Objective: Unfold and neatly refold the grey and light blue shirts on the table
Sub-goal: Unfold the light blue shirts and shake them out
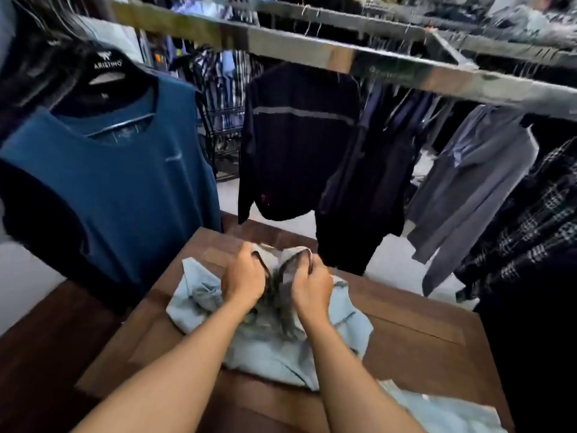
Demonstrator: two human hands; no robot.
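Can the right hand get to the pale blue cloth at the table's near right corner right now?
Probably yes, once freed: the right hand grips the collar of the grey shirt. The pale blue cloth lies close beside the right forearm, with only bare brown wooden table between.

The only word I can read is ARISTINO, in white capitals on the black hanger (107, 73) up at my left, the one carrying the blue sleeveless top (125, 189). A small white emblem sits just above the word, too small for me to make out. Inside the neck of that top is a pale printed mark, too blurred to read. The dark jacket (296, 145) hanging ahead has a small red mark near its hem, which I cannot read either. The grey shirt (281, 292), gripped by my left hand (243, 279) and right hand (312, 285), is too blurred to read anything on.
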